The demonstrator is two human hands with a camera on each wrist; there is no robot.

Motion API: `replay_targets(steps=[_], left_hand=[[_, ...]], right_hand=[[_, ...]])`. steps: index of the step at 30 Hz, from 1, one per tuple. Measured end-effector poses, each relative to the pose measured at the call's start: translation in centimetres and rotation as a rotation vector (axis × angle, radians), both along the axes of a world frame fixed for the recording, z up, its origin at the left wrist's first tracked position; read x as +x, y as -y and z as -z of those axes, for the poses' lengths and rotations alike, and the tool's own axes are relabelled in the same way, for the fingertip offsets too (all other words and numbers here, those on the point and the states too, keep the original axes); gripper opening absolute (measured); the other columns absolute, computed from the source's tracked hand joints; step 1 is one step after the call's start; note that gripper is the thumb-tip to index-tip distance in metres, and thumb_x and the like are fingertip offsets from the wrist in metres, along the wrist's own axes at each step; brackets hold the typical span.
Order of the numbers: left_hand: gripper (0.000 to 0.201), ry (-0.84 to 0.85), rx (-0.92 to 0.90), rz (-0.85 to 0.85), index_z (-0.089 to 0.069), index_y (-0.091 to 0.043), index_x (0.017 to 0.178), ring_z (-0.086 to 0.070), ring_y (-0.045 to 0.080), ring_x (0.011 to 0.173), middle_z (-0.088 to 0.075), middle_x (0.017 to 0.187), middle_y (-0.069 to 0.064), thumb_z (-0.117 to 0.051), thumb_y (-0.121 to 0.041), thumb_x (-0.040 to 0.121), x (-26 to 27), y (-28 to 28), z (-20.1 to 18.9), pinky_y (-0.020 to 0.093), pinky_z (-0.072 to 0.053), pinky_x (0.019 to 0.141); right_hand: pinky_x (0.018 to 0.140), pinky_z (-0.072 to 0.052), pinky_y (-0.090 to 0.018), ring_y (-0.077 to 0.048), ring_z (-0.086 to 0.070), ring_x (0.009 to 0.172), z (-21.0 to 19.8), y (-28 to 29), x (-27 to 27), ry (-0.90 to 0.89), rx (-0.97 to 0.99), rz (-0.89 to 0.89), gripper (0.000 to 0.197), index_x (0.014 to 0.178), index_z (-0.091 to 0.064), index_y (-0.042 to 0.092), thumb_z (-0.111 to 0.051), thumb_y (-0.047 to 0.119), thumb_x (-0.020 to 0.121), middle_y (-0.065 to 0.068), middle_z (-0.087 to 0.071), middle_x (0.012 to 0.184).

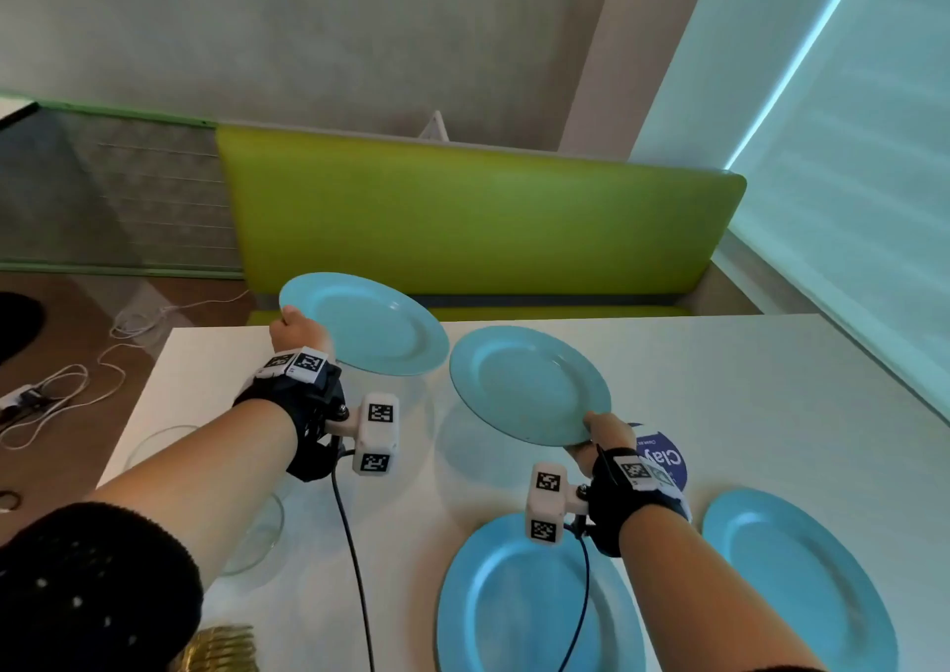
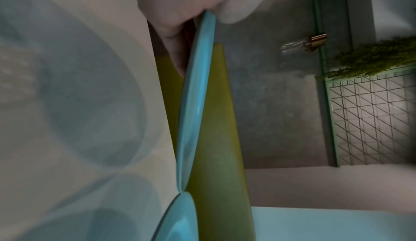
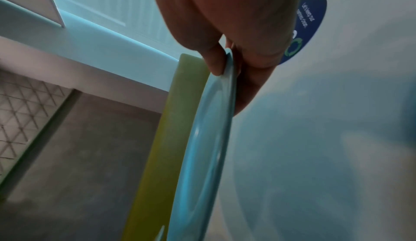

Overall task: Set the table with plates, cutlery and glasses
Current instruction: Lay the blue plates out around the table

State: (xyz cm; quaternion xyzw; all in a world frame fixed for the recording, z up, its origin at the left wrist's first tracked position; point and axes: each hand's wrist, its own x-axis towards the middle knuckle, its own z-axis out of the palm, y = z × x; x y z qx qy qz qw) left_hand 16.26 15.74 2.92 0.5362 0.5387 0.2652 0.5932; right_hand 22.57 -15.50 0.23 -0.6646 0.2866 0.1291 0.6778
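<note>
My left hand (image 1: pixel 295 329) pinches the near-left rim of a blue plate (image 1: pixel 365 322) held in the air over the far edge of the white table (image 1: pixel 745 388). In the left wrist view that plate (image 2: pixel 195 88) shows edge-on, thumb on top and fingers under it. My right hand (image 1: pixel 599 432) grips the near rim of a second blue plate (image 1: pixel 529 383), tilted above the table's middle. The right wrist view has this plate (image 3: pixel 209 138) edge-on with the thumb (image 3: pixel 213 61) pressed on its rim. Two more blue plates (image 1: pixel 524 604) (image 1: pixel 802 574) lie flat at the near side.
A clear glass (image 1: pixel 257 532) stands near the left front under my left forearm, and a gold ribbed object (image 1: pixel 221 648) sits at the bottom edge. A round blue sticker (image 1: pixel 663 458) lies on the table by my right hand. A green bench (image 1: pixel 478 219) runs behind the table; cables (image 1: pixel 67 388) lie on the floor at left.
</note>
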Motion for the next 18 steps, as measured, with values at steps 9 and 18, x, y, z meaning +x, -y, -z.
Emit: replay_targets(steps=[9,18], left_hand=[[0.053,0.014,-0.062,-0.045,-0.039,-0.002,0.140,-0.046,0.036,0.129,-0.044,0.143,0.019,-0.022,-0.035,0.102,1.0,-1.6,2.1,0.047,-0.039,0.107],[0.058,0.066,-0.105,-0.075,-0.045,-0.004,0.136,-0.051,0.037,0.124,-0.051,0.138,0.018,-0.024,-0.043,0.099,1.8,-3.1,3.7,0.048,-0.041,0.105]], right_hand=[[0.099,-0.040,-0.060,-0.047,-0.052,0.115,3.2,-2.1,0.8,-0.113,-0.002,-0.030,0.025,0.108,-0.053,-0.009,-0.036,-0.010,0.090,-0.032,-0.055,0.110],[0.097,-0.046,-0.035,-0.036,-0.056,0.116,5.0,-5.1,1.7,-0.172,0.055,0.027,0.036,0.127,-0.051,-0.005,-0.047,0.007,0.093,-0.021,-0.060,0.116]])
